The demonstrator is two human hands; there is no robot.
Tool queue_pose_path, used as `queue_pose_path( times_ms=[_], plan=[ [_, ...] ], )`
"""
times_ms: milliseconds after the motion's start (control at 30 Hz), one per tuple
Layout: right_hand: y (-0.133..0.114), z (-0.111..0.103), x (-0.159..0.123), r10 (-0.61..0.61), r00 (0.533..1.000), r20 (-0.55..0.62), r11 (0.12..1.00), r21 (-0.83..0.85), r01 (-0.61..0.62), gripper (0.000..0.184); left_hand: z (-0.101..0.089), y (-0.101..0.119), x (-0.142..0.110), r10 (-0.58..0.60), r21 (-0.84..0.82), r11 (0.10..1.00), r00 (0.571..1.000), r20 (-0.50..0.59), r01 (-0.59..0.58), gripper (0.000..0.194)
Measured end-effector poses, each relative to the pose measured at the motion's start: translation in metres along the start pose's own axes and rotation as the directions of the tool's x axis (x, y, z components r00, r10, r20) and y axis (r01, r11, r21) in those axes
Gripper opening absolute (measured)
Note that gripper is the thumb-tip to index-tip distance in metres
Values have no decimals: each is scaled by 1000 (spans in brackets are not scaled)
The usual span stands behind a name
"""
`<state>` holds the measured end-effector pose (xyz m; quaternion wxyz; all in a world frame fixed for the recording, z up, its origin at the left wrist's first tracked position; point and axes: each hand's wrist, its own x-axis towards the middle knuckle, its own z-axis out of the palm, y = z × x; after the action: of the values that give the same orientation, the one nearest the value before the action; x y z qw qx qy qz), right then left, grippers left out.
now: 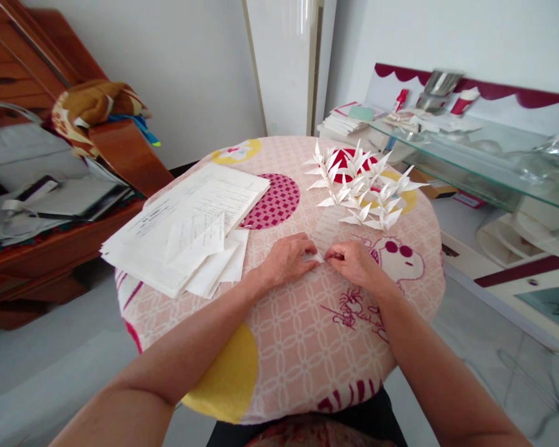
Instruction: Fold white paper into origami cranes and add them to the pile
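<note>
A small piece of folded white paper (321,256) is pinched between my two hands, low over the round table. My left hand (292,256) grips its left side with curled fingers. From the other side, the thumb and fingertips of my right hand (351,261) close on it. My fingers cover much of the paper, so its full shape is hidden. Just beyond my hands is a pale strip with faint lines (328,225). Several white folded paper cranes (354,186) stand in a cluster at the far right of the table.
A stack of printed sheets (168,211) with smaller cut papers (221,267) covers the table's left side. The patterned tablecloth (289,347) reaches the rounded edge. A glass shelf (470,167) with clutter is at right. A wooden chair (125,155) holding cloth stands left.
</note>
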<state>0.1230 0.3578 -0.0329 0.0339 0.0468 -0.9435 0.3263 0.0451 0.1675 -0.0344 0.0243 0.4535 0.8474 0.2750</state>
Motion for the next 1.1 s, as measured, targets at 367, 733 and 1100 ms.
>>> queue_pose_path(
  times_ms=[367,733,1100],
  plan=[
    [1,8,-5,-56,998,7,978,-203,56,18,5,-2,-5,-18,-22,1000,1000,-21,17,21],
    [4,14,-6,-202,977,68,862,-462,210,23,4,-3,-3,-32,-46,998,999,-24,31,20],
    [5,17,-8,-248,967,55,840,-484,243,23,3,-3,-2,-41,-63,997,999,-22,39,20]
  ],
)
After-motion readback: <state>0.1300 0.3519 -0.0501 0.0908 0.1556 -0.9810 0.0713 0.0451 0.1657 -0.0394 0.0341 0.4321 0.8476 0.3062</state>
